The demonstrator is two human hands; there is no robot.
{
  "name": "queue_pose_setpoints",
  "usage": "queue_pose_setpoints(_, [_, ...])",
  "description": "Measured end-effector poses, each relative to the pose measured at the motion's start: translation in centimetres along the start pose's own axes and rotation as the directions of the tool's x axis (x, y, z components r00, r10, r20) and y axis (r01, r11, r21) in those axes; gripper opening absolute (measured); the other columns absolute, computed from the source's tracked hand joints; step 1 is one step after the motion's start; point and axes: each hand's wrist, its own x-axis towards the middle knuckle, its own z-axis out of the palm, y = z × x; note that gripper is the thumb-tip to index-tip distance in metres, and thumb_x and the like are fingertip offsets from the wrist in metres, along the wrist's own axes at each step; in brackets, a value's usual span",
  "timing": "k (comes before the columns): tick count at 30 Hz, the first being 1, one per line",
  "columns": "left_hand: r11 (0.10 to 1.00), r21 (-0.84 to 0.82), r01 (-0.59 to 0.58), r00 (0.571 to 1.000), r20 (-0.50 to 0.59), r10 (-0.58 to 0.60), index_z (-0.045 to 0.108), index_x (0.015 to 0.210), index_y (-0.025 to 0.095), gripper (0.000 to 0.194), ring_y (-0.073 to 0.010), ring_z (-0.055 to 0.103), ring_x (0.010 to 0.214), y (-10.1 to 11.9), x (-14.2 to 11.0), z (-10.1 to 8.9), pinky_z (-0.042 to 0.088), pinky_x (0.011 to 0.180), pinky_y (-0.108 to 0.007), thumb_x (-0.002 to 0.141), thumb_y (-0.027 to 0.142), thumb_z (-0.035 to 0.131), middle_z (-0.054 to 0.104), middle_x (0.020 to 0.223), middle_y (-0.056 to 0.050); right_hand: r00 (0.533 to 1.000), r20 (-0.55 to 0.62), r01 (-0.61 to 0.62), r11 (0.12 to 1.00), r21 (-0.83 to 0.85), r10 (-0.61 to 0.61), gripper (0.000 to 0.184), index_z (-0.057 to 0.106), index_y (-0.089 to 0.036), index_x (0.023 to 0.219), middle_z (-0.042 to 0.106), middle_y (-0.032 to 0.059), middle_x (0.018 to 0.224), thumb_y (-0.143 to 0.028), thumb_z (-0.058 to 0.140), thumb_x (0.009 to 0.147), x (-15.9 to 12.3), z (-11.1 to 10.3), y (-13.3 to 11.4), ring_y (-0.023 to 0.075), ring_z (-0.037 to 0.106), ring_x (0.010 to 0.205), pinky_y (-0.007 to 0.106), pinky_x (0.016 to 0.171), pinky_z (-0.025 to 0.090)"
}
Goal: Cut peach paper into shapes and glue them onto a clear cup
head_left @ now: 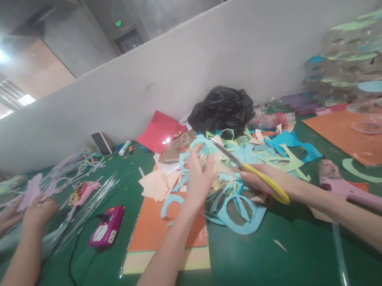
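Note:
My left hand [201,173] is over the heap of paper scraps, its fingers curled on a piece of light blue paper [201,142]; part of that paper is hidden behind the fingers. In my right hand [262,180] is a pair of yellow-handled scissors [264,180]. Their metal blades point up and left, close to the light blue paper. Under and around both hands lie cut scraps in blue, green and cream, among them a blue paper ring [245,227]. An orange sheet [188,234] lies beneath my left forearm.
A pink glue gun [374,199] lies by my right forearm. At the back sits a black plastic bag [222,110] beside a red sheet [161,131]. Stacked clear cups [357,59] stand at right. A magenta box [108,229] with a cable and a co-worker's hands [38,209] are at left.

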Motion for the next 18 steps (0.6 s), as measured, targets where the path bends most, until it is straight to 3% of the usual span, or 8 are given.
queue_pose_setpoints(2, [0.995,-0.102,0.009,1.0,0.011,-0.008,0.049,0.126,0.023,0.033,-0.0228,0.052,0.129,0.5,0.0,-0.1,0.039,0.11,-0.042,0.096,0.036,0.047,0.057,0.134,-0.012,0.999,0.035,-0.013,0.993,-0.116,0.017,0.053,0.049,-0.021,0.085,0.061,0.002,0.065,-0.074,0.048,0.084,-0.5,0.0,-0.7,0.0178,0.058,0.055,0.026,0.051,0.04])
queue_pose_setpoints(4, [0.987,-0.159,0.013,1.0,-0.003,-0.013,0.051,0.124,0.024,0.029,-0.0213,0.054,0.126,1.0,0.1,-0.3,0.04,0.109,-0.04,0.098,0.035,0.043,0.059,0.131,-0.01,1.0,-0.011,-0.031,0.942,-0.334,0.029,0.049,0.051,-0.021,0.09,0.067,0.005,0.075,-0.07,0.049,0.087,-0.8,0.1,-1.3,0.0218,0.063,0.065,0.028,0.056,0.039])
queue_pose_setpoints(8, [0.986,-0.166,-0.01,0.999,-0.051,0.002,0.053,0.122,0.024,0.028,-0.0203,0.054,0.124,1.6,0.0,-0.6,0.039,0.108,-0.039,0.1,0.035,0.039,0.062,0.126,-0.009,0.992,-0.124,-0.086,0.694,-0.714,-0.005,0.044,0.055,-0.018,0.103,0.072,0.0098,0.089,-0.061,0.056,0.09,-1.0,0.4,-1.9,0.0308,0.069,0.081,0.031,0.061,0.038])
queue_pose_setpoints(11, [0.994,-0.103,-0.035,0.997,-0.075,0.027,0.056,0.115,0.024,0.023,-0.021,0.053,0.122,1.9,0.0,-0.9,0.04,0.105,-0.038,0.098,0.034,0.044,0.061,0.123,-0.009,0.982,-0.16,-0.074,0.586,-0.807,-0.096,0.053,0.056,-0.016,0.115,0.073,0.0129,0.101,-0.061,0.058,0.088,-0.8,0.6,-1.6,0.0347,0.07,0.088,0.035,0.066,0.042])
queue_pose_setpoints(14, [0.998,-0.001,-0.068,0.995,-0.08,0.067,0.059,0.095,0.022,0.009,-0.0215,0.055,0.114,1.9,0.1,-0.9,0.041,0.101,-0.038,0.093,0.029,0.053,0.062,0.115,-0.007,0.949,-0.191,-0.023,0.551,-0.834,-0.25,0.058,0.057,-0.014,0.117,0.072,0.0154,0.108,-0.063,0.06,0.086,-0.6,0.8,-0.8,0.0347,0.069,0.098,0.038,0.077,0.046])
queue_pose_setpoints(18, [0.999,-0.023,-0.027,0.993,-0.115,0.024,0.057,0.084,0.022,0.012,-0.0204,0.056,0.106,1.5,0.3,-0.8,0.042,0.097,-0.036,0.093,0.027,0.053,0.062,0.107,-0.006,0.892,-0.197,0.046,0.517,-0.855,-0.406,0.06,0.06,-0.011,0.112,0.072,0.0165,0.102,-0.064,0.062,0.084,-0.3,0.8,0.3,0.033,0.066,0.103,0.04,0.091,0.045])
